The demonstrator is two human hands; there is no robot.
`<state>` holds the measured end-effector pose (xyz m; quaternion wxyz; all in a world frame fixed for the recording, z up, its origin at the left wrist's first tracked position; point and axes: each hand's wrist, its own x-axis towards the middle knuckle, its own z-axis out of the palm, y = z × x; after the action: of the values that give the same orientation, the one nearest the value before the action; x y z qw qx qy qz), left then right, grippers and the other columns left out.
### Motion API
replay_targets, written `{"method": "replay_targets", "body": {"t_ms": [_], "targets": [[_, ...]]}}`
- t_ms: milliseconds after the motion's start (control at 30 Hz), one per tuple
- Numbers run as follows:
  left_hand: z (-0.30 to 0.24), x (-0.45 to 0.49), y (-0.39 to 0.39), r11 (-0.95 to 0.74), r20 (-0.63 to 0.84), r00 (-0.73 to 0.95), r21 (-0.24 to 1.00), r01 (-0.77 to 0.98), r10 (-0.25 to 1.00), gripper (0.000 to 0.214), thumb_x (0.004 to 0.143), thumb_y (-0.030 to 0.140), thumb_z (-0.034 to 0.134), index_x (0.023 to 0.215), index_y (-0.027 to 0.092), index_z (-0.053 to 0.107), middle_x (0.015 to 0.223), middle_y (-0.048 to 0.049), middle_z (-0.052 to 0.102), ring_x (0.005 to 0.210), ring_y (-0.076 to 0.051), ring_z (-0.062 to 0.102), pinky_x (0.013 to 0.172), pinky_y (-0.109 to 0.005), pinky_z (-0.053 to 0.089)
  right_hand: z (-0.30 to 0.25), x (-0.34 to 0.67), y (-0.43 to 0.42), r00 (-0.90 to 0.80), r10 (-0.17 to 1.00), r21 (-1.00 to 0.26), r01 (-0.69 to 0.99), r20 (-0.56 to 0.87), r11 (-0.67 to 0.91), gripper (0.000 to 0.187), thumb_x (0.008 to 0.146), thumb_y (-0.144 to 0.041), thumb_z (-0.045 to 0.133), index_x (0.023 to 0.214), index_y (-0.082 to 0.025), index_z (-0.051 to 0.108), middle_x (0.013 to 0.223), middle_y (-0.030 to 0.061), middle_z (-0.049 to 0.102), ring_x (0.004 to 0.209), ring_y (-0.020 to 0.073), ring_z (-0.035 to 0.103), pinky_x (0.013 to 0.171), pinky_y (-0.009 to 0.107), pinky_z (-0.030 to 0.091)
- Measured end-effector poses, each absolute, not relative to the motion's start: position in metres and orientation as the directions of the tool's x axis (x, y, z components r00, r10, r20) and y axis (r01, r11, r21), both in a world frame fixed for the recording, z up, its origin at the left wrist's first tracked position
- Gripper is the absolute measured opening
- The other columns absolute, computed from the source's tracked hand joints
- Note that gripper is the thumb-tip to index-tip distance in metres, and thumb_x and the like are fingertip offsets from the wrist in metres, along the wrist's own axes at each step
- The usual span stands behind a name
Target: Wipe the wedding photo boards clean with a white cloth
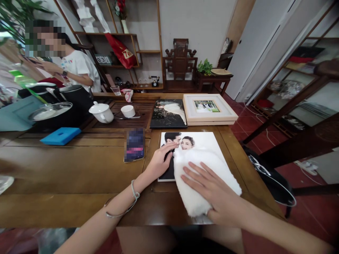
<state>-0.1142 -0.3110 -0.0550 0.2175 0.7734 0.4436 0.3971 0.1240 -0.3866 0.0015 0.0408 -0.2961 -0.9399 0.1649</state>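
Observation:
A photo panel point(202, 138) of a couple lies flat on the wooden table in front of me. My left hand point(161, 158) rests on its left side, fingers stretched out over the picture and holding nothing. Spread over the panel's right and near part is a fluffy white cloth point(189, 197), which hides much of the print. On top of that cloth lies my right hand point(209, 190), its fingers pressing down and its thumb tucked at the cloth's near edge.
Behind the panel lie a dark photo panel point(169, 121) and a light wooden picture frame point(225, 113). To the left are a phone point(134, 145), a blue block point(60, 136), a lidded white teapot point(102, 113) and a white cup point(128, 111). A person point(82, 68) sits at the far left.

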Motion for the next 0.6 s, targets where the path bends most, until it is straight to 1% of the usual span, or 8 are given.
{"method": "replay_targets", "body": {"t_ms": [67,133,267,433,500,600], "targets": [[-0.056,-0.114,-0.311,-0.511,0.425,0.284,0.691,0.510,0.859,0.034,0.090,0.013,0.046,0.117,0.018,0.066,0.127,-0.0097,0.065,0.124,-0.023,0.057,0.111,-0.047,0.041,0.001,0.127,-0.369,-0.811,0.585,-0.374,0.544,-0.006,0.751,0.100,0.050,-0.010,0.044,0.149,-0.019,0.034,0.158,0.0034,0.024,0.147,0.0238,0.011,0.119,0.053,0.011],[-0.056,-0.114,-0.311,-0.507,0.424,0.280,0.695,0.509,0.862,0.034,0.089,0.013,0.047,0.117,0.017,0.066,0.127,-0.0107,0.065,0.123,-0.024,0.057,0.111,-0.047,0.041,-0.003,0.125,-0.341,-0.783,0.621,-0.377,0.566,0.031,0.733,0.095,0.053,-0.011,0.044,0.147,-0.018,0.037,0.156,0.0046,0.029,0.146,0.0236,0.015,0.118,0.053,0.012],[-0.056,-0.115,-0.311,-0.504,0.418,0.282,0.703,0.502,0.864,0.033,0.090,0.013,0.047,0.117,0.017,0.065,0.128,-0.0112,0.064,0.124,-0.024,0.057,0.111,-0.048,0.040,-0.012,0.116,-0.287,-0.731,0.674,-0.337,0.611,0.106,0.716,0.086,0.059,-0.011,0.046,0.145,-0.014,0.041,0.153,0.0093,0.034,0.145,0.0252,0.022,0.118,0.053,0.015],[-0.056,-0.115,-0.311,-0.498,0.408,0.286,0.702,0.509,0.867,0.035,0.090,0.012,0.045,0.119,0.017,0.065,0.128,-0.0099,0.065,0.126,-0.023,0.055,0.113,-0.048,0.038,-0.016,0.126,-0.256,-0.663,0.728,-0.326,0.658,0.175,0.679,0.074,0.070,-0.012,0.043,0.143,-0.016,0.044,0.152,0.0080,0.038,0.143,0.0239,0.026,0.116,0.052,0.019],[-0.055,-0.115,-0.311,-0.499,0.404,0.293,0.699,0.513,0.867,0.036,0.090,0.012,0.045,0.120,0.017,0.064,0.128,-0.0099,0.064,0.127,-0.023,0.054,0.113,-0.048,0.038,-0.017,0.140,-0.258,-0.629,0.753,-0.314,0.688,0.191,0.654,0.075,0.069,-0.011,0.041,0.144,-0.018,0.043,0.152,0.0068,0.038,0.143,0.0232,0.027,0.116,0.053,0.019],[-0.055,-0.114,-0.311,-0.504,0.406,0.297,0.695,0.513,0.864,0.036,0.090,0.011,0.044,0.119,0.017,0.065,0.128,-0.0097,0.064,0.126,-0.022,0.055,0.112,-0.047,0.039,-0.020,0.162,-0.277,-0.608,0.769,-0.281,0.716,0.199,0.639,0.083,0.063,-0.009,0.042,0.145,-0.021,0.040,0.152,0.0047,0.038,0.143,0.0237,0.026,0.116,0.055,0.018]]}}
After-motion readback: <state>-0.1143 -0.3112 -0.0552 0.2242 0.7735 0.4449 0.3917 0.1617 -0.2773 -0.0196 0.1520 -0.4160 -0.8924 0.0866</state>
